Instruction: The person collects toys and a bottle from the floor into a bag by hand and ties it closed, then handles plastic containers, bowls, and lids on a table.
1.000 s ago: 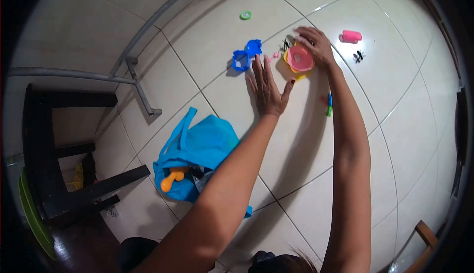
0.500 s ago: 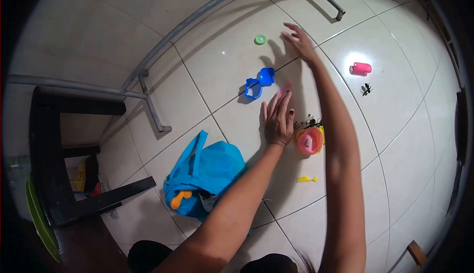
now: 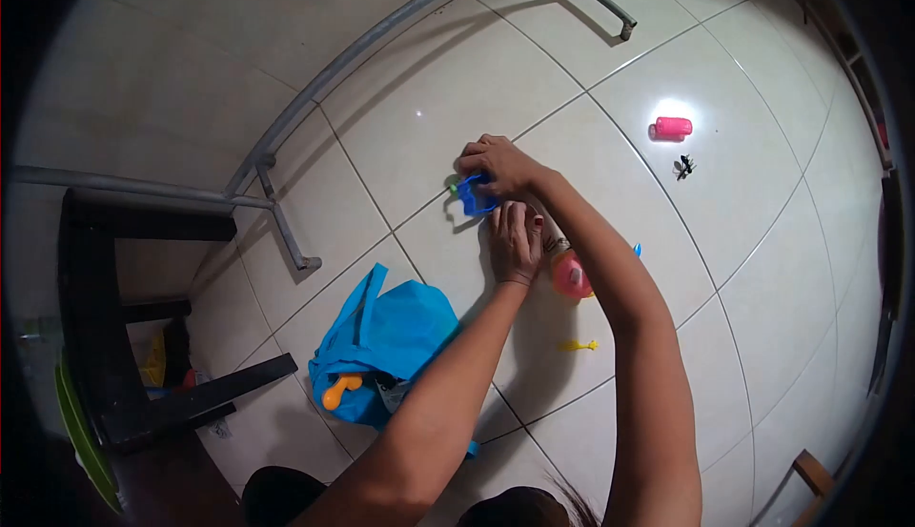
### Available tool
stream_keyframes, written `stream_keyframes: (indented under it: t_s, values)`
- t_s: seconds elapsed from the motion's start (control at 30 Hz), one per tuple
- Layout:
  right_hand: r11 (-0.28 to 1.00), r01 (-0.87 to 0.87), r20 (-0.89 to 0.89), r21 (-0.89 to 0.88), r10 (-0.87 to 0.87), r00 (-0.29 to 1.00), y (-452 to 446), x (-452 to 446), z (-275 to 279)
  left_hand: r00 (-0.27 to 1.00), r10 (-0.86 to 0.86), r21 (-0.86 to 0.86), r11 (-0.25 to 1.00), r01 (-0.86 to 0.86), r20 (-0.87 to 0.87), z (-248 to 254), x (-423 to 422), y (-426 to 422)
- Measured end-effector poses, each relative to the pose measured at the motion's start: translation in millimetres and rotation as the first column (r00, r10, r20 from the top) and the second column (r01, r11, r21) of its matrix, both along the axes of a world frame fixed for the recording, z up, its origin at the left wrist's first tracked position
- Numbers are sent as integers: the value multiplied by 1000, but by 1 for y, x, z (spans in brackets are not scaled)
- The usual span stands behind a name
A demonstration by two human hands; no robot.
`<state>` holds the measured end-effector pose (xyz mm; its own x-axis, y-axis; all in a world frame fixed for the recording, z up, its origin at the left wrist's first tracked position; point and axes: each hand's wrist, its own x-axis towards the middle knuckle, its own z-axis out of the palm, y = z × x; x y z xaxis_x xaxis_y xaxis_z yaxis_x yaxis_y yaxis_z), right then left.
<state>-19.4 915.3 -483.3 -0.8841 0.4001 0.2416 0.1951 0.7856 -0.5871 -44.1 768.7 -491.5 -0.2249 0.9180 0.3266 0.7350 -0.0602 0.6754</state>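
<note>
On the floor, a blue hinged toy case [image 3: 474,198] is partly covered by my right hand [image 3: 498,163], whose fingers curl down over its far side. A bit of green [image 3: 454,189] peeks out at the case's left edge. My left hand [image 3: 516,241] lies right beside the near edge of the case, fingers bent inward; what they hold, if anything, is hidden. Under my right forearm sits a pink bowl-like toy [image 3: 572,277], partly covered. Closer to me is a small yellow comb-like piece [image 3: 579,345].
A blue cloth bag [image 3: 405,322] with an orange toy [image 3: 341,391] at its opening lies left of my left arm. A pink cylinder [image 3: 672,128] and a black insect-like toy [image 3: 684,167] are at right. Metal tubing [image 3: 334,89] and black furniture legs [image 3: 205,395] stand at left.
My right hand has come down and left from the far floor to the blue case. The green disc has left its far spot. My left hand's fingers have bent; the pink piece there is hidden.
</note>
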Motion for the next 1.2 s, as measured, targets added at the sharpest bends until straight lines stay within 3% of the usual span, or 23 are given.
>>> stream_keyframes:
  t_s: [0.07, 0.13, 0.2, 0.23, 0.27, 0.33, 0.4, 0.43, 0.47, 0.5, 0.53, 0.6, 0.67, 0.73, 0.8, 0.87, 0.9, 0.93, 0.97, 1.0, 1.07, 1.1, 1.2]
  values:
    - [998, 23, -16, -64, -24, 1000, 8, 24, -6, 999, -16, 51, 999, 13, 48, 7, 2, 0]
    - [994, 112, -93, 18, -110, 990, 8, 63, -2, 999, -39, 50, 998, 37, 31, 8, 2, -2]
    - [976, 215, -17, -42, -216, 976, -1, 101, -3, 999, -28, 55, 998, 29, -24, 1, -1, -3]
    - [969, 224, 129, -107, -210, 969, -11, 118, 12, 1000, 0, 130, 992, 1, -5, 2, 0, -1]
    - [969, 226, 136, -101, -212, 968, -25, 131, 22, 1000, 25, 202, 979, -29, 19, 2, 1, 1]
    - [921, 62, 97, -385, -26, 995, -48, 151, 43, 1000, 23, 138, 990, -21, -10, 7, 1, 0]
    - [651, 210, 137, -729, -162, 977, -55, 175, 76, 989, 1, 147, 989, 22, -150, 16, 2, 2]
    - [808, 238, -13, -539, -291, 957, -44, 191, 71, 987, -40, -15, 999, 38, -154, 16, 2, -2]
    - [867, 346, -62, -358, -392, 918, -28, 213, 72, 988, -44, -23, 999, 41, -151, 13, 3, -3]
    - [809, 458, -155, -369, -539, 828, -4, 243, 49, 986, -56, -45, 998, 50, -157, 10, 3, -1]
    - [740, 671, -241, -44, -660, 712, 6, 254, 52, 984, -69, -70, 996, 58, -164, 8, 3, -2]
    - [527, 845, -350, -88, -811, 469, 29, 278, 12, 987, -81, -72, 995, 72, -139, 9, 2, -3]
    - [519, 792, -216, -321, -854, 473, 27, 285, -39, 983, -94, -106, 991, 78, -155, 10, 3, -2]
    - [496, 834, -148, -241, -868, 474, 4, 260, -10, 983, -106, -111, 990, 90, -153, 11, 6, -2]
    - [680, 722, -119, -125, -733, 670, -12, 233, -1, 977, -106, -128, 988, 83, -183, 14, 4, -3]
    - [801, 540, -132, -260, -583, 801, -29, 214, -4, 980, -100, -117, 990, 81, -171, 8, 5, -3]
    - [717, 378, -83, -585, -516, 853, -38, 209, 0, 986, -79, -90, 994, 66, -149, 7, 6, -3]
    - [670, 360, 19, -649, -459, 888, -39, 206, -3, 990, -54, -57, 997, 47, -133, 9, 4, 0]
    - [599, 120, -159, -792, -392, 906, -37, 208, -4, 990, -60, -66, 996, 52, -124, 10, 3, -1]
    - [478, -138, -334, -867, -353, 874, -40, 205, 0, 991, -77, -82, 994, 68, -111, 16, 4, -2]
    - [448, -94, -393, -889, -641, 659, -28, 203, -3, 991, -96, -88, 992, 87, -98, 14, 4, -2]
    - [469, 33, -345, -883, -694, 632, -22, 203, 4, 991, -97, -85, 992, 90, -93, 14, 4, -2]
    - [393, 117, -268, -912, -788, 554, -29, 190, 13, 980, -141, -162, 980, 117, -142, 15, 2, -1]
